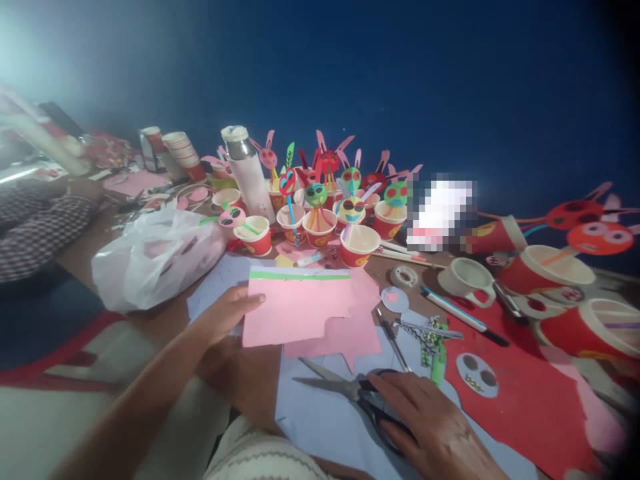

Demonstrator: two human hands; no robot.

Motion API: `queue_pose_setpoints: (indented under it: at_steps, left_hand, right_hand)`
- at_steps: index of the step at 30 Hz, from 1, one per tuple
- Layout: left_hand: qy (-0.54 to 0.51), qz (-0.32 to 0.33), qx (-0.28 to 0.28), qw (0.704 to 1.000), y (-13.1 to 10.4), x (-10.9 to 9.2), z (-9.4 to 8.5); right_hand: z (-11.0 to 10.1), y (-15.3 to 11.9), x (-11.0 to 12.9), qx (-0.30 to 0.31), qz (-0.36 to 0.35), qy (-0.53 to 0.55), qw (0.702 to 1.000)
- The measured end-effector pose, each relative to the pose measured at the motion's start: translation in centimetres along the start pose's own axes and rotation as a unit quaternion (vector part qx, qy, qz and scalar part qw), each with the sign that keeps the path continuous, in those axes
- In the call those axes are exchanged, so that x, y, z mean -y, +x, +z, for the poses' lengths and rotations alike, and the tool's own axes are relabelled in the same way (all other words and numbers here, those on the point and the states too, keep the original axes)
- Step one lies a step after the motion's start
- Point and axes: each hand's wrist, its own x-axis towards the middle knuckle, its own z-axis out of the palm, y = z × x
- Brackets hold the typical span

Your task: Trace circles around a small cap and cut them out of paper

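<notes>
My left hand (pixel 235 307) pinches the left edge of a pink sheet of paper (pixel 290 310), thumb on top. Along the sheet's far edge runs a green strip, and its near right corner is cut away. Another pink piece (pixel 350 340) with jagged edges lies under it. My right hand (pixel 425 420) is closed over the black handles of a pair of scissors (pixel 357 390). Their blades are parted and point left, just below the pink paper, over pale blue paper (pixel 320 420). The fingertips are partly hidden by the handles. A black pen (pixel 395 340) lies just beyond the right hand.
Several red paper cups (pixel 320 230) with paper faces on straws line the back. A white flask (pixel 247 173) stands among them. At left sit a plastic bag (pixel 160 260) and another person's checkered sleeve (pixel 45 227). Right are a white mug (pixel 465 277) and red paper (pixel 540 400).
</notes>
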Motion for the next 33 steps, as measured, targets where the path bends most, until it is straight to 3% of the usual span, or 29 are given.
queue_pose_setpoints:
  at_steps: [2,8,11,15,19,23,33]
  left_hand:
    - [-0.021,0.001,-0.022,1.0,-1.1,-0.2,-1.3]
    - [-0.11,0.007,-0.158,0.981,-4.5,0.4,-5.4]
    - [-0.132,0.039,-0.205,0.969,-5.5,1.3,-5.2]
    - [-0.177,0.013,-0.241,0.954,-5.8,3.0,-2.4]
    - [-0.202,-0.017,-0.168,0.965,-6.1,4.4,1.5]
    - [-0.182,-0.025,-0.151,0.971,-6.7,5.0,3.9]
    - [-0.135,-0.044,-0.064,0.988,-6.5,6.8,3.2]
  right_hand:
    - [-0.1,0.0,-0.1,-0.003,0.004,-0.006,1.0]
    - [0.0,0.3,0.0,-0.025,-0.009,-0.012,1.0]
    - [0.1,0.1,-0.3,-0.019,-0.007,-0.014,1.0]
    - [0.1,-0.4,-0.8,-0.014,-0.014,-0.022,1.0]
    - [-0.2,-0.8,-0.8,-0.026,-0.018,-0.024,0.999]
    - [-1.1,-0.8,-0.5,-0.023,-0.023,-0.015,0.999]
    - [-2.5,-1.4,-0.2,0.04,-0.034,-0.001,0.999]
